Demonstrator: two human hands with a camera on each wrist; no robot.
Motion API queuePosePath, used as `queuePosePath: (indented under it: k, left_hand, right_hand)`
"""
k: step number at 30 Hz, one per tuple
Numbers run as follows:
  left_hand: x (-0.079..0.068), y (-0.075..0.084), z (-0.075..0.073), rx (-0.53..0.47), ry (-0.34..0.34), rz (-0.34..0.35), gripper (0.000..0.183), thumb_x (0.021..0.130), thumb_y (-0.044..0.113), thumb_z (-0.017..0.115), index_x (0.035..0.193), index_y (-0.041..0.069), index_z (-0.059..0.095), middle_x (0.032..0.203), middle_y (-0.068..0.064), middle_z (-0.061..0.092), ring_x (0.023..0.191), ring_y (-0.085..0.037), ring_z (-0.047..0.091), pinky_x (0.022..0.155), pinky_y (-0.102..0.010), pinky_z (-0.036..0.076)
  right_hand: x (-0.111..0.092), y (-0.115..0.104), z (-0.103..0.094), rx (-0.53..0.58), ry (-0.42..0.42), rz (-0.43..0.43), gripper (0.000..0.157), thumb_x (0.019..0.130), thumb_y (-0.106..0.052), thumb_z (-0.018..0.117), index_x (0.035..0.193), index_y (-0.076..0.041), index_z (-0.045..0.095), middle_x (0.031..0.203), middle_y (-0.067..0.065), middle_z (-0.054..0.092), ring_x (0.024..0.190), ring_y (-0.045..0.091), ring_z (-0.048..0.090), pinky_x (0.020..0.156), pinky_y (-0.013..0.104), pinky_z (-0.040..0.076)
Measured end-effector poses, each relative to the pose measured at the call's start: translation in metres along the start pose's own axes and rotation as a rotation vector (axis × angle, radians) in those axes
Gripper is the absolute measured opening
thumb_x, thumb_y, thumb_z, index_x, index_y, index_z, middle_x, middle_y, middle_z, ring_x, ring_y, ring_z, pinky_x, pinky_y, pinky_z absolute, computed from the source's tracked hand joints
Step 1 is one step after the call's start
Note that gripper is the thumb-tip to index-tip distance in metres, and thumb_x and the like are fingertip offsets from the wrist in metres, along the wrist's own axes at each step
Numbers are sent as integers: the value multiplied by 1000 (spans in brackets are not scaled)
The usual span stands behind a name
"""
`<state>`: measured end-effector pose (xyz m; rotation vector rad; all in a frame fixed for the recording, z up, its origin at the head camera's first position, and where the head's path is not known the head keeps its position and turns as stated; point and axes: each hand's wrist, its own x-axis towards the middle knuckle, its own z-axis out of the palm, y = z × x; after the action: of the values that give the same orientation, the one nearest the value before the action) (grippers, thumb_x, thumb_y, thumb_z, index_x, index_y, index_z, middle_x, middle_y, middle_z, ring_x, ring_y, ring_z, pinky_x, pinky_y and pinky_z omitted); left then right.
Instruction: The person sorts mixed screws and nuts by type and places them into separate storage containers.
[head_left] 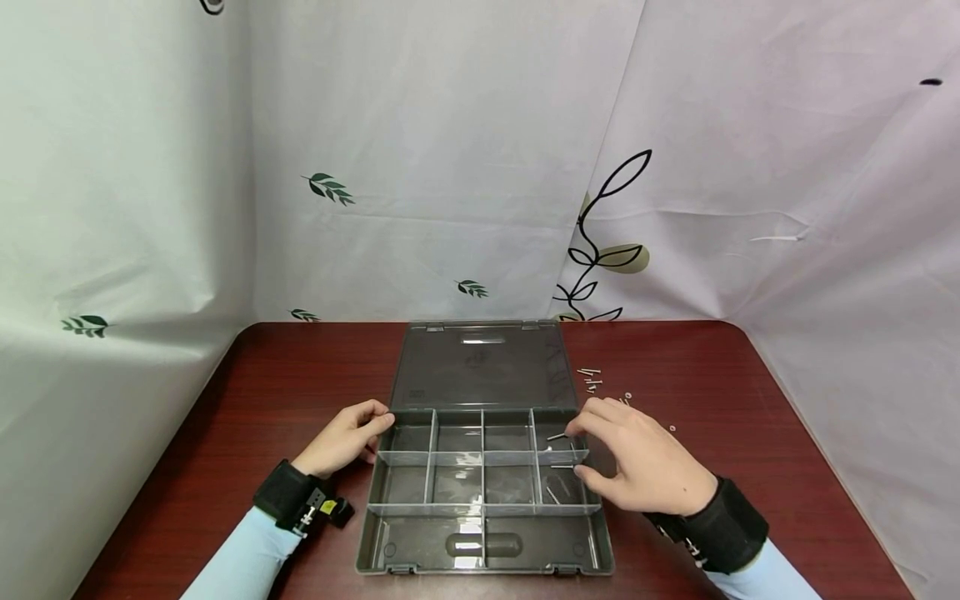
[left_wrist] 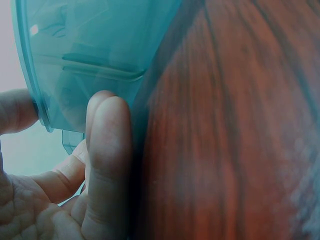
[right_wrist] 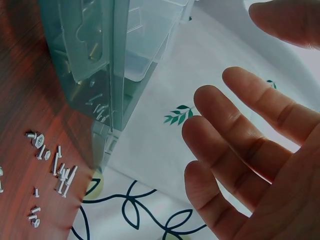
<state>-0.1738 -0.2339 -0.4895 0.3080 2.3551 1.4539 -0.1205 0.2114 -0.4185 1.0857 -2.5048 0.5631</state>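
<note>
Pale-blue sleeves (head_left: 240,554) nearest on my head feed, each running into a black wrist strap (head_left: 723,525). Next up, compartment box (head_left: 416,533), smoky clear plastic, btwn the two hands. Front row: two wide comps, one divider. Row behind: four smaller comps, far-R one w/ a few screws (head_left: 553,496) in it. L hand (head_left: 347,437) is gripping the box at its L side, near the back corner; L wrist feed gives me the box wall btwn thumb and fingers. R hand (head_left: 645,458) is over the box's R edge, fingers loosely bent, thumb well apart from them, nothing held that I can see. Rear row, four comps again: one screw in the far-R one, right at the R index fingertip, can't tell if touching. Past that, lid (head_left: 480,367) lies folded back on the reddish-brown table (head_left: 322,358). R of the lid, loose screws (head_left: 594,372) scattered, plus small ring-shaped pieces (head_left: 628,395), nuts or washers, can't tell which. Farthest back: white cloth backdrop (head_left: 420,100), green leaf sprigs + a black line-drawn plant R of ctr.
</note>
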Motion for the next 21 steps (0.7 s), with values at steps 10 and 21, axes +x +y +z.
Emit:
queuePosePath:
  k: [10, 21]
  left_hand:
    - [-3, 3, 0, -2, -7, 2, 51, 102, 41, 51, 126, -4, 52, 86, -13, 51, 71, -23, 56, 65, -38, 56]
    - [-1, 3, 2, -7, 10, -3, 51, 102, 42, 52, 125, -3, 53, 84, -13, 52, 70, -22, 57, 63, -38, 57]
  right_hand:
    - [0, 9, 0, -6, -40, 41, 29, 76, -30, 78, 101, -30, 63, 99, -24, 48, 80, 2, 48, 74, 24, 44]
    - [7, 36, 3, -30, 11, 78, 20, 77, -25, 76, 92, -25, 63, 88, -18, 51, 77, -1, 45, 67, 23, 44]
